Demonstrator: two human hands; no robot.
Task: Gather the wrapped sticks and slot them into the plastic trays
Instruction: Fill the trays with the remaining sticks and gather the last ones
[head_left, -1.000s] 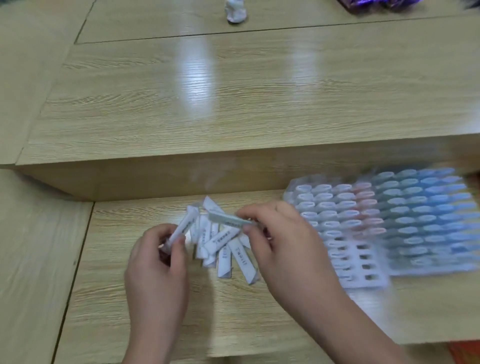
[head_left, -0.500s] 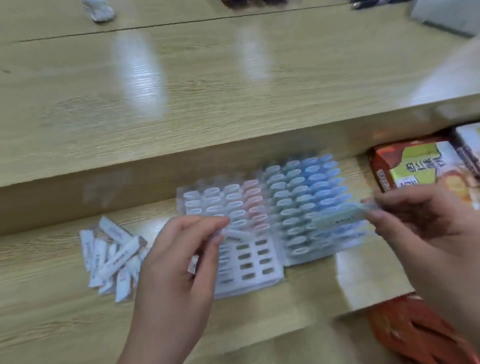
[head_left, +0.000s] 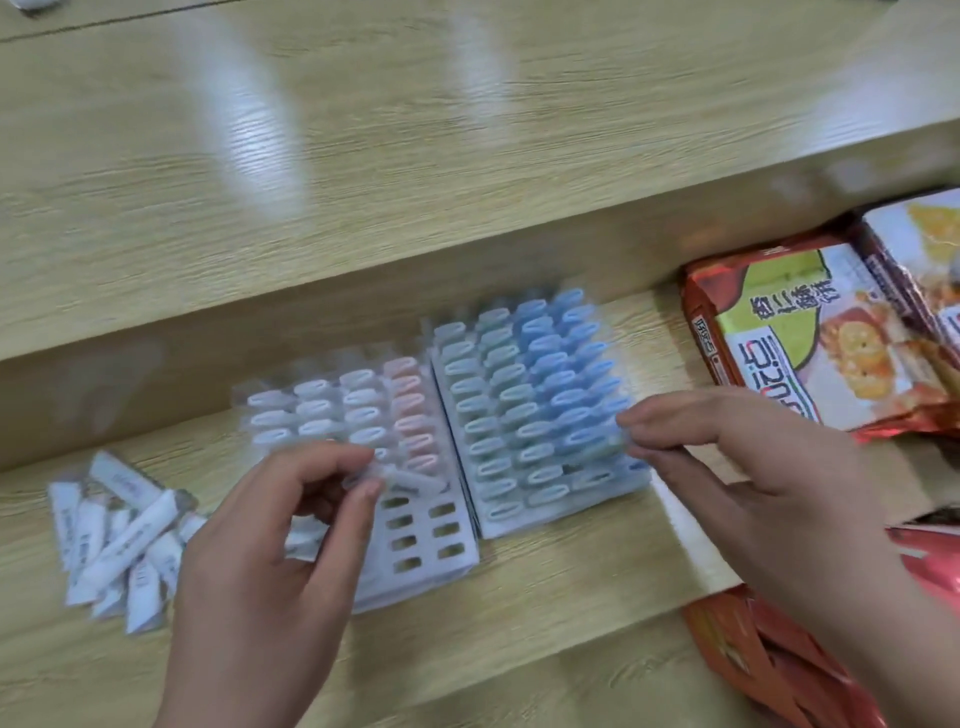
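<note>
Both hands are clamped on a stick each. The left hand (head_left: 270, 545) pinches a white wrapped stick (head_left: 410, 478) between thumb and fingertips. The right hand (head_left: 737, 467) pinches a greenish stick (head_left: 597, 447) the same way.

The white stick lies nearly level, its long axis running away from the left fingertips toward the right hand, over the left tray (head_left: 462, 519). That tray's empty slots sit just nearer the person than the stick's free end, so the stick likely needs tipping on end to drop in.

The greenish stick points back toward the left hand, across the right tray (head_left: 519, 522); blur hides whether a slot is free beneath it.

The loose pile (head_left: 119, 540) lies on the counter (head_left: 519, 623) outside the left hand, which is nearer it. Snack packets (head_left: 810, 332) crowd the far side of the right hand, and a raised ledge (head_left: 467, 156) runs beyond both trays.
</note>
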